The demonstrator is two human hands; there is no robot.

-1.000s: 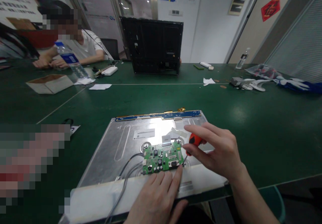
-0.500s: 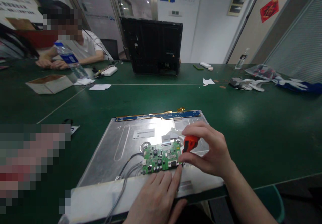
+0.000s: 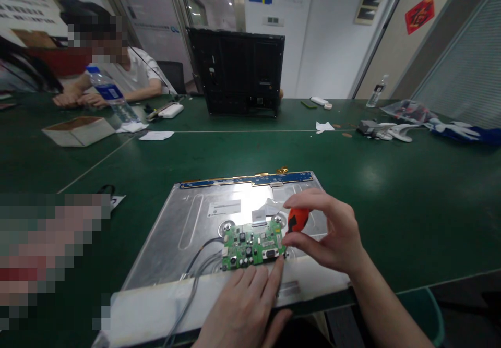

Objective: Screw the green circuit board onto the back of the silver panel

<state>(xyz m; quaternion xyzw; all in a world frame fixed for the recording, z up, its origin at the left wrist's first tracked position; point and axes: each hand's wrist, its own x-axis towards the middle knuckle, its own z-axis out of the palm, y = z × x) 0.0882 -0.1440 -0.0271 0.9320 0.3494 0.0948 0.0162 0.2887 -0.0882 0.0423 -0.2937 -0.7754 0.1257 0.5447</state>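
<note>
White walls and a glass partition stand behind a wide green desk [image 3: 371, 191], and from my remote place I see a black monitor casing [image 3: 238, 71] upright at its far side. At the far left a person in a white shirt [image 3: 143, 71] sits with both forearms on the desk, near a plastic bottle [image 3: 111, 95] and an open carton [image 3: 78, 135]. Close to me lies a flat metal panel [image 3: 168, 233], with a narrow blue circuit strip [image 3: 250, 180] along its far edge. The green circuit board [image 3: 254, 238] rests on this panel, right of its middle, and grey cables [image 3: 194, 283] run from the left side of the board toward me. My left hand [image 3: 245, 306] lies palm down with the fingers stretched and grasping nothing — the fingertips are at the near edge of the board, the index at its near right corner, beside the connector. My right hand [image 3: 332, 236] grasps the red and black handle of a screwdriver [image 3: 298, 220] between thumb and fingers, above the right edge of the board. Its tip is hidden by the thumb — I cannot tell whether it touches a screw.
</note>
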